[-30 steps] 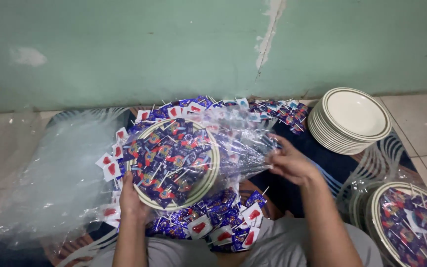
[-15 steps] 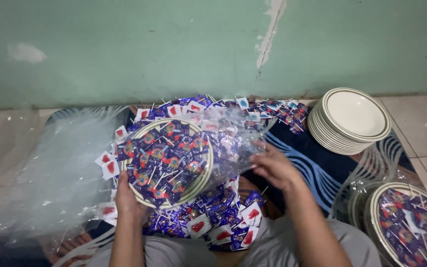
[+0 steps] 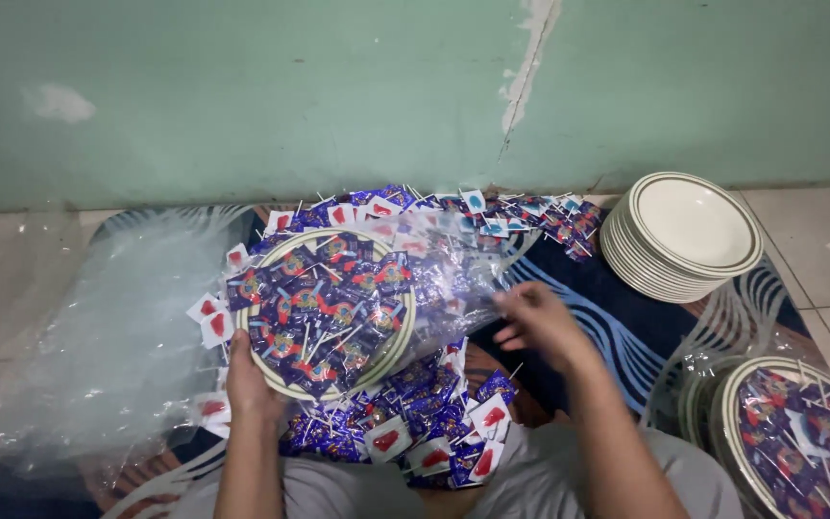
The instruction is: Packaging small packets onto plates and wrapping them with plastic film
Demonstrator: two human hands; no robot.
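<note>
Your left hand (image 3: 247, 384) grips the near rim of the candy-filled plate (image 3: 324, 312), thumb on the rim's upper face, forearm rising straight from the bottom edge. The plate sits tilted up over the loose pile of wrapped candies (image 3: 405, 423) on the dark patterned mat (image 3: 617, 327). Your right hand (image 3: 535, 322) is off to the plate's right, fingers pinched on the clear plastic bag (image 3: 453, 279) that lies partly over the plate's right side; forearm angles in from lower right. Stack of empty white plates (image 3: 684, 235) at far right by the wall, well apart. Another wrapped, candy-filled plate (image 3: 799, 437) sits lower right. Loose clear plastic sheeting (image 3: 98, 346) lies left.
</note>
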